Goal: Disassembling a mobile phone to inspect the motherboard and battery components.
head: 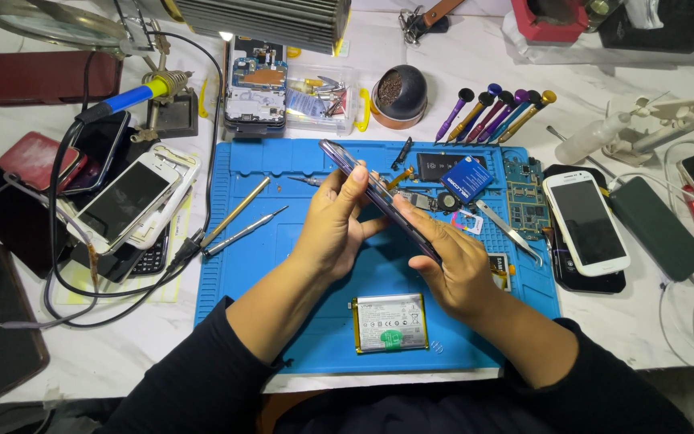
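Both hands hold a thin dark phone body (pixel 345 158) edge-on above a blue work mat (pixel 283 265). My left hand (pixel 332 229) grips its upper part, thumb along the edge. Gripping the lower end is my right hand (pixel 453 261). Just behind the hands lie a small circuit board (pixel 423 201), a blue-labelled part (pixel 466 178) and a black battery (pixel 437 164). A silver battery (pixel 390 323) lies on the mat near my arms.
Two metal tools (pixel 238 210) and tweezers (pixel 508 231) lie on the mat. A white phone (pixel 586 223) sits to the right, several phones (pixel 126 201) and a soldering iron (pixel 134 96) to the left. Screwdrivers (pixel 491 112) and an opened phone (pixel 255 88) lie behind the mat.
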